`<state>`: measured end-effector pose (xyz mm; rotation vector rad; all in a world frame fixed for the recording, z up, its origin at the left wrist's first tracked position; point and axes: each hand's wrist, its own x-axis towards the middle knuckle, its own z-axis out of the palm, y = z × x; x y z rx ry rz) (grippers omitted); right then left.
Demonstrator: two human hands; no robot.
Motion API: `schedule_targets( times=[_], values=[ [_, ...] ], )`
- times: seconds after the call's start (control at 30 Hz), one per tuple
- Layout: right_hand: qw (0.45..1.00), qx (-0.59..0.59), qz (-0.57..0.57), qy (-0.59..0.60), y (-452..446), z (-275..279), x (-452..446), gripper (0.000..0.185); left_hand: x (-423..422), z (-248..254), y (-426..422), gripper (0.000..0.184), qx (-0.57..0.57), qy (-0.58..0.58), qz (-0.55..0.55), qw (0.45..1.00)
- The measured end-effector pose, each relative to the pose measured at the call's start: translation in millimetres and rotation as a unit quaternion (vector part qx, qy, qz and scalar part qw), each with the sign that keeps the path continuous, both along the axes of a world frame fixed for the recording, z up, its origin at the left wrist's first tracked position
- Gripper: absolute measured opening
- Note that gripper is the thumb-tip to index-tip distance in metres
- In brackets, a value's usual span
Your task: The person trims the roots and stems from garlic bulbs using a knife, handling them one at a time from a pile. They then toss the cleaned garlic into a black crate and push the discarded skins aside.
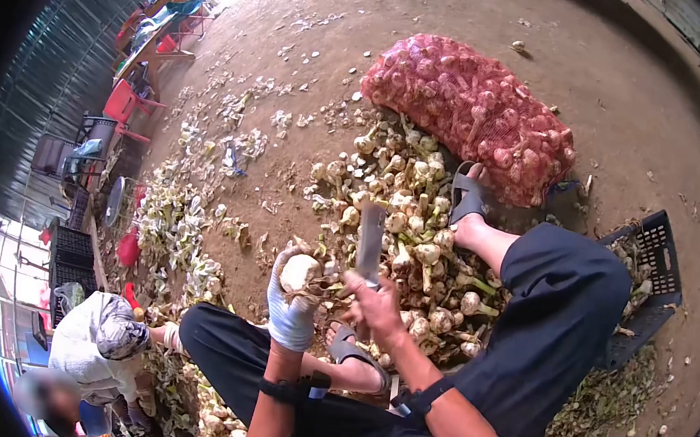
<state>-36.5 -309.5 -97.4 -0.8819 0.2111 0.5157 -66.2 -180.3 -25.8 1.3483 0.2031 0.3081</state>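
Your gloved left hand (291, 322) cups one pale bulb (301, 273) beside the heap (429, 257), presumably steadying it and shielding skin; your right hand (380, 309) grips a knife (370, 244), pointed away from you, apparently for clearance.

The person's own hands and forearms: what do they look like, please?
The left hand wears a whitish fabric glove, dirty at the fingers; the right hand is ungloved. A black strap circles each forearm, the left one with a small grey-blue piece. Both forearms are sleeveless.
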Motion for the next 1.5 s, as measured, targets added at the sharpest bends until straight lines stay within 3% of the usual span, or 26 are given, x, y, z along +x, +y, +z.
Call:
schedule_targets(
  times=[0.07,0.13,0.2,0.27,0.33,0.4,0.47,0.53,0.57,0.67,0.73,0.77,0.8,0.87,0.93,1.03,1.1,1.13,1.17,1.23,1.3,1.33,1.37,1.4,1.43,1.5],
  values=[
    [0.980,0.164,0.086,0.066,1,11,-9,0.017,0,2,-3,0.064,-0.052,0.003,0.017,0.998],
    [0.975,0.190,0.084,0.080,4,10,-9,0.015,-4,13,-5,0.064,-0.160,-0.023,0.001,0.987],
    [0.969,0.213,0.083,0.091,2,12,-2,0.014,-2,10,6,0.057,-0.016,-0.028,0.036,0.999],
    [0.988,0.151,0.009,0.020,-8,16,9,0.011,-2,18,19,0.048,0.166,-0.086,-0.012,0.982],
    [0.995,0.095,-0.002,-0.015,-13,29,14,0.012,-8,17,23,0.044,0.344,0.051,-0.015,0.938],
    [0.988,-0.074,-0.010,-0.138,-18,44,16,0.017,-8,5,26,0.036,0.326,0.074,0.014,0.942],
    [0.958,-0.180,-0.042,-0.218,-11,24,9,0.020,-8,-8,35,0.034,0.048,0.116,0.078,0.989],
    [0.876,-0.250,-0.122,-0.393,-9,31,8,0.022,-8,-12,36,0.034,-0.022,0.108,0.066,0.992],
    [0.869,-0.260,-0.120,-0.404,-6,32,6,0.023,-8,-16,36,0.033,-0.025,0.109,0.067,0.991],
    [0.886,-0.307,-0.023,-0.347,-5,17,-4,0.015,-12,-17,32,0.031,-0.074,0.110,0.070,0.989],
    [0.911,-0.291,-0.002,-0.293,9,-39,-17,0.023,-12,-24,34,0.032,-0.107,0.141,0.071,0.982],
    [0.895,-0.359,0.066,-0.258,9,-54,-21,0.024,-13,-17,40,0.033,-0.300,0.093,-0.019,0.949],
    [0.870,-0.423,0.134,-0.215,10,-69,-27,0.025,-14,-15,44,0.034,-0.237,0.112,0.029,0.965],
    [0.842,-0.470,0.150,-0.216,16,-90,-31,0.028,-25,5,55,0.036,-0.305,0.036,0.016,0.952],
    [0.861,-0.472,0.067,-0.179,19,-90,-26,0.025,-46,38,83,0.040,-0.406,-0.043,-0.034,0.912],
    [0.891,-0.442,0.011,-0.106,14,-76,-4,0.021,-126,84,124,0.062,-0.517,-0.304,0.016,0.800],
    [0.928,-0.362,-0.045,-0.076,11,-65,15,0.018,-177,104,147,0.078,-0.496,-0.352,0.093,0.788],
    [0.945,-0.309,-0.076,-0.075,5,-47,25,0.017,-188,104,153,0.076,-0.470,-0.352,0.126,0.800],
    [0.956,-0.256,-0.118,-0.085,-1,-30,36,0.012,-190,99,157,0.073,-0.397,-0.308,0.139,0.853],
    [0.956,-0.192,-0.194,-0.110,-16,-4,54,0.008,-155,76,145,0.069,-0.052,-0.097,0.190,0.976],
    [0.950,-0.150,-0.250,-0.110,-37,18,68,0.009,-84,69,82,0.060,-0.012,0.092,0.233,0.968],
    [0.951,-0.119,-0.269,-0.090,-47,25,72,0.011,-58,46,69,0.059,0.106,0.158,0.149,0.970],
    [0.945,-0.092,-0.301,-0.085,-53,24,74,0.015,-32,10,61,0.057,0.325,0.136,0.061,0.934],
    [0.943,-0.086,-0.317,-0.055,-57,36,76,0.020,-1,-18,36,0.062,0.234,0.192,-0.033,0.953],
    [0.940,-0.081,-0.327,-0.048,-60,36,76,0.021,24,-37,13,0.060,0.261,0.219,-0.107,0.934],
    [0.934,-0.084,-0.345,-0.035,-65,32,77,0.021,60,-102,-13,0.068,0.515,0.165,-0.205,0.816]
  ],
)
